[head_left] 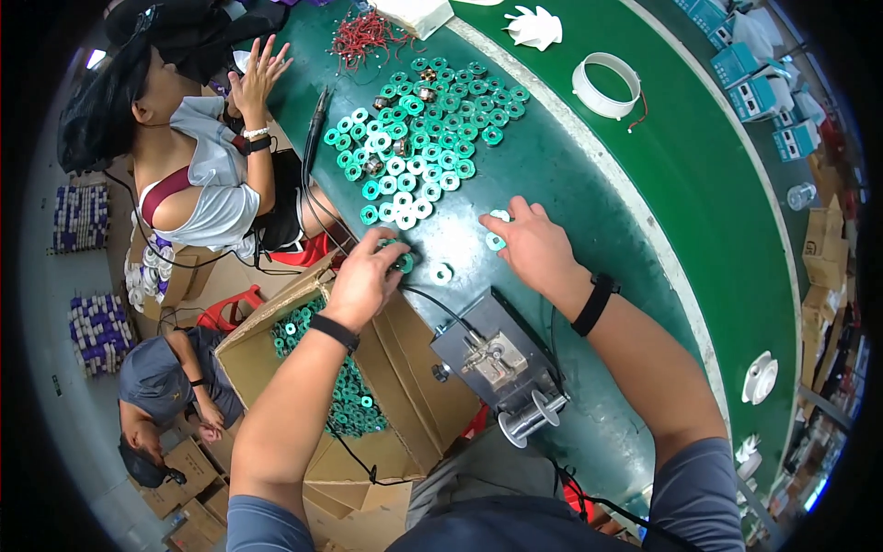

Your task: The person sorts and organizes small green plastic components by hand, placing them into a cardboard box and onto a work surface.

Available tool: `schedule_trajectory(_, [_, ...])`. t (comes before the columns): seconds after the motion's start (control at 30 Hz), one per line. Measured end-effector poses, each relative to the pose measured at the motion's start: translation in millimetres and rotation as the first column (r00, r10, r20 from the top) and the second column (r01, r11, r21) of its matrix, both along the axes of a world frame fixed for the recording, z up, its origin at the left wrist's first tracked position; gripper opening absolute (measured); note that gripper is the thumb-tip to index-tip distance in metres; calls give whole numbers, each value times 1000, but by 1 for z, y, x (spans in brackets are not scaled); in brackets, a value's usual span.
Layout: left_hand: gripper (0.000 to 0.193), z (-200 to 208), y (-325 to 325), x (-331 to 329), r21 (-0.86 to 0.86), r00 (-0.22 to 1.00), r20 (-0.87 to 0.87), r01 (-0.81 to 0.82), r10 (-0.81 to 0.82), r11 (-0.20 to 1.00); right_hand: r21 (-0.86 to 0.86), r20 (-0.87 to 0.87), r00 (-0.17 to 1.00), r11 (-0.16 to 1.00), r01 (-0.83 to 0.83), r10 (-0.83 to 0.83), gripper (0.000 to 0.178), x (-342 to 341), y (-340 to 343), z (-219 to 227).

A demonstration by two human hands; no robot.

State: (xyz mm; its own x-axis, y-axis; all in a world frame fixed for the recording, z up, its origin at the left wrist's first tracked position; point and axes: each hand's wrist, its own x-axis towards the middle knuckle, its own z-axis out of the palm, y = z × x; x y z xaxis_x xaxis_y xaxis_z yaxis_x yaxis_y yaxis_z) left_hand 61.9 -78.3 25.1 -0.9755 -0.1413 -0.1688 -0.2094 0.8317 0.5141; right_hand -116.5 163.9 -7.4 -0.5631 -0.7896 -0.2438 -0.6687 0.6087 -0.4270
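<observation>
My left hand (361,283) is closed on green ring-shaped pieces (403,263) at the table's near edge, above the cardboard box; its fingers partly hide them. To the right, my right hand (541,250) reaches over the tabletop with bent fingertips on small green-and-white ring pieces (496,241). A single pale ring piece (442,273) lies flat between my hands. Beyond them spreads a large group of similar green rings (432,120), with a few copper-wound cores (400,147) among them.
A metal fixture with a wire spool (533,416) stands near me. Left of it, an open cardboard box (395,405) holds many green rings. A soldering-iron-like tool (317,115), red wires (363,41) and a co-worker (202,175) are at far left. A green conveyor (699,193) carries white fan parts.
</observation>
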Motion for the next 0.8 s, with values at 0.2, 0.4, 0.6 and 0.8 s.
schedule_trajectory(0.2, [44,26,-3,55,-3,965,-137,-226,223,974,-109,-45,997,992,-61,56,50,0,3,-10])
schedule_trajectory(0.4, [43,59,16,142,62,875,-73,-476,479,877,-24,-73,988,991,-135,133,45,-2,-4,-4])
schedule_trajectory(0.6, [41,83,38,228,72,769,-17,-636,639,768,-8,-105,983,989,-150,149,36,-3,-3,-10])
schedule_trajectory(0.8, [43,92,60,317,74,655,66,-755,753,651,-15,-183,973,989,-144,139,36,-8,12,-3])
